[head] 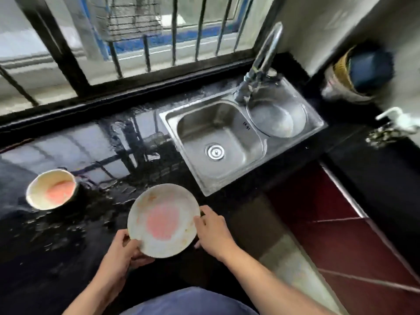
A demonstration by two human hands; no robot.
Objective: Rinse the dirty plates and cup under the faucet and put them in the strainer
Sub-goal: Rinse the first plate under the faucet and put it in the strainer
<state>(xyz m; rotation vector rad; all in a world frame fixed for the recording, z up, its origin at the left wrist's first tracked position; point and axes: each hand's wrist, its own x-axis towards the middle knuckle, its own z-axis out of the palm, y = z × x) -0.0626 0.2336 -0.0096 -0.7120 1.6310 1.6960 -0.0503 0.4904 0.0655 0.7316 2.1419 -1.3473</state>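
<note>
A dirty white plate with a pink middle and brownish stains is held just above the wet black counter, near its front edge. My left hand grips its lower left rim. My right hand grips its right rim. A white cup with pink residue inside stands on the counter at the far left, apart from both hands. The steel sink lies beyond the plate to the right, with the faucet at its back. A round steel strainer sits in the sink's right compartment.
The black counter is wet and reflective. A barred window runs along the back. A container and a white tap are at the right wall. Red floor tiles lie at the lower right.
</note>
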